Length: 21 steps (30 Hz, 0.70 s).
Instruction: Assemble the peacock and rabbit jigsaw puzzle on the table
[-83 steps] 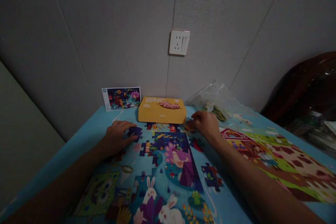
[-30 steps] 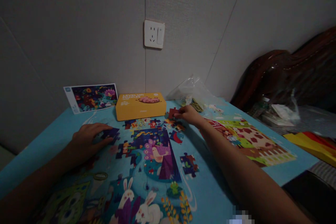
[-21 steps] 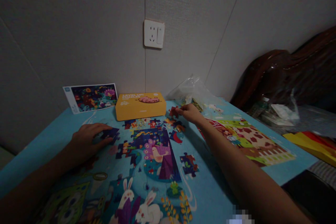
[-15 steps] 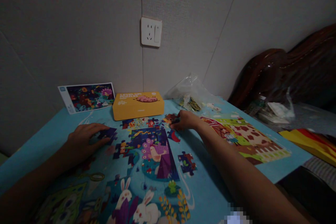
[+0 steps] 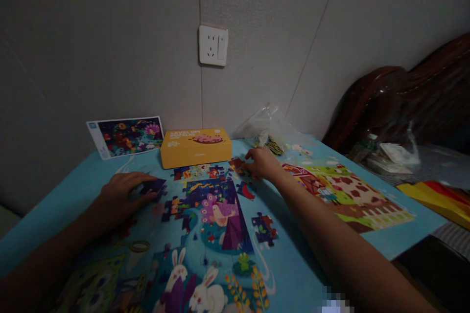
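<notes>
My left hand (image 5: pixel 123 198) rests on the left of the table, thumb and fingers around a dark purple puzzle piece (image 5: pixel 156 188). My right hand (image 5: pixel 263 164) is beyond the top right of the partly joined puzzle (image 5: pixel 216 210), its thumb and fingers apart beside a brown puzzle piece (image 5: pixel 238 165). Just below that hand lies a dark piece with a red shape (image 5: pixel 246 190). The joined part shows a pink-purple peacock, with white rabbits (image 5: pixel 207 296) nearer me. A small cluster of joined pieces (image 5: pixel 264 229) sits to the right.
A yellow puzzle box (image 5: pixel 196 149) stands by the wall, with a picture card (image 5: pixel 128 137) leaning left of it. Behind my right hand is a clear plastic bag (image 5: pixel 270 132) with pieces inside. A farm puzzle (image 5: pixel 345 190) lies at the right of the blue tabletop (image 5: pixel 297 274).
My right hand's fingers have spread and drawn slightly back from the pieces; the dark piece at its fingertips no longer shows there. My left hand keeps its place. The view has shifted slightly.
</notes>
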Motion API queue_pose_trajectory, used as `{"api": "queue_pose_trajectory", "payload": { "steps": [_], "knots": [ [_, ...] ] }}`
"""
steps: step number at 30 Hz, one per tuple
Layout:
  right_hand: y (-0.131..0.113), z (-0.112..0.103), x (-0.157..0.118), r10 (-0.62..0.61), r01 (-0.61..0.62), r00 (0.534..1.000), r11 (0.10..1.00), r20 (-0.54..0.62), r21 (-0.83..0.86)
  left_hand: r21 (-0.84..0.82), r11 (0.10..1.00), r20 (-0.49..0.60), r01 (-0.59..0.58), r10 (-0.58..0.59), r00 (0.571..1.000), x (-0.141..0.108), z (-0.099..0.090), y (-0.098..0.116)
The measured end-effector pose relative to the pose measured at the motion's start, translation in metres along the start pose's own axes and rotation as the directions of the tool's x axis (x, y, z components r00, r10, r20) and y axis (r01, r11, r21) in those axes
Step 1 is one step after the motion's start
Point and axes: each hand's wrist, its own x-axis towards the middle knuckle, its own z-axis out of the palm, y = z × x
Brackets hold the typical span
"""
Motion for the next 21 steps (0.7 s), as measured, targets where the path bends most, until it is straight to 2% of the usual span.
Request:
{"api": "queue_pose_trajectory", "payload": {
  "steps": [4,8,11,15,21],
  "knots": [
    [-0.009,0.004,-0.002,-0.185,0.187,0.982,0.981,-0.027,0.060,-0.020,1.000,-0.011,0.014,-0.014,1.000,0.001,-0.005,0.004],
    [-0.014,0.014,-0.003,-0.368,0.366,0.930,0.923,-0.005,0.118,-0.077,0.996,-0.028,0.047,-0.049,0.998,0.000,-0.010,0.013],
    [-0.018,0.021,-0.004,-0.453,0.451,0.891,0.882,-0.011,0.136,-0.110,0.991,-0.018,0.077,-0.079,0.997,0.000,-0.014,0.018],
    [-0.025,0.025,-0.008,-0.496,0.494,0.868,0.856,-0.028,0.148,-0.106,0.990,-0.007,0.096,-0.097,0.995,0.001,-0.015,0.020],
    [-0.033,0.026,-0.011,-0.480,0.470,0.877,0.864,0.011,0.180,-0.106,0.990,-0.017,0.095,-0.097,0.995,0.000,-0.011,0.015]
  ]
}}
